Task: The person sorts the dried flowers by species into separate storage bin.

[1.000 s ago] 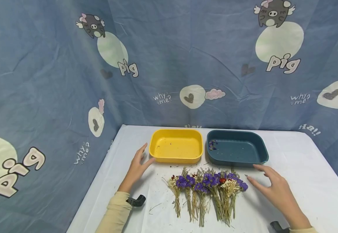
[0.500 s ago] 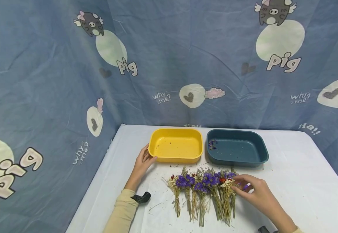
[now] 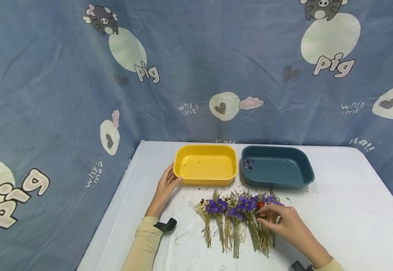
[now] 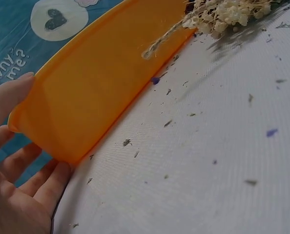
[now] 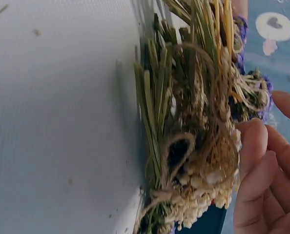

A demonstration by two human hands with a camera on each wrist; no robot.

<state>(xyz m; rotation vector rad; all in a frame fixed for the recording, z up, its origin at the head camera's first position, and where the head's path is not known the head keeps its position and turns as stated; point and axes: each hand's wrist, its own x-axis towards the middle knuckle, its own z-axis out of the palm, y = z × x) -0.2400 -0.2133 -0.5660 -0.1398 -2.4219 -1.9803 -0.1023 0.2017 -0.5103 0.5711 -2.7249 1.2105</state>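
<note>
My left hand (image 3: 164,187) holds the left end of a yellow plastic tub (image 3: 205,182). In the left wrist view its thumb lies on the tub's rim (image 4: 25,105), with fingertips (image 4: 62,170) against the lower wall. Small bunches of dried flowers (image 3: 245,205), purple, cream and red, lie in a row before the tubs. Over the right end of that row is my right hand (image 3: 284,222), thumb and fingers bent and apart. Seen from the right wrist, its fingertips (image 5: 252,134) are right beside a twine-tied bunch (image 5: 198,131); whether they touch it I cannot tell.
A dark blue tub (image 3: 277,184) stands right of the yellow one, with purple bits (image 3: 248,163) in its left end. Stem scraps (image 3: 182,236) and crumbs lie on the white tabletop (image 3: 345,210). A blue patterned cloth (image 3: 183,75) hangs behind and at the left.
My left hand has come up against the yellow tub and taken hold of its left end. My right hand has moved left from beside the flowers to over the bunches.
</note>
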